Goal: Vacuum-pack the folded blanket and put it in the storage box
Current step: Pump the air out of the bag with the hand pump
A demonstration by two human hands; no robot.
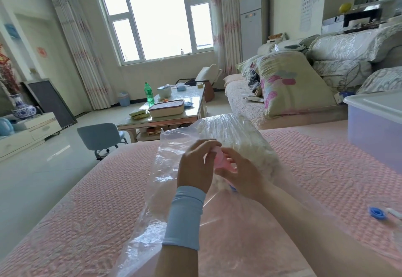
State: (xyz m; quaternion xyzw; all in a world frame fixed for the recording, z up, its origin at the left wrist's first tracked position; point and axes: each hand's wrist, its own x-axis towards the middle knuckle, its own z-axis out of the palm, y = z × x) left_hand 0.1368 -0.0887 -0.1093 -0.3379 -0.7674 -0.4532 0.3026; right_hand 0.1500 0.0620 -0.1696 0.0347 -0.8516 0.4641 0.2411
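A white folded blanket [237, 139] lies inside a clear plastic vacuum bag [161, 181] on the pink quilted sofa seat [87, 207]. Over the bag, my left hand [196, 165] and my right hand [241, 172] both grip a small pink object [224, 160], which they mostly hide. A bit of blue [232, 188] shows just under my right hand. The translucent storage box [376, 133] with its white lid stands at the right edge of the seat. A blue valve cap [377, 212] lies on the bag at the right.
A glass coffee table [174, 111] with a green bottle [148, 94] and a lidded box stands beyond the seat. A grey swivel chair [100, 137] is on the tiled floor at left. A floral bundle [289, 85] and cushions fill the sofa at right.
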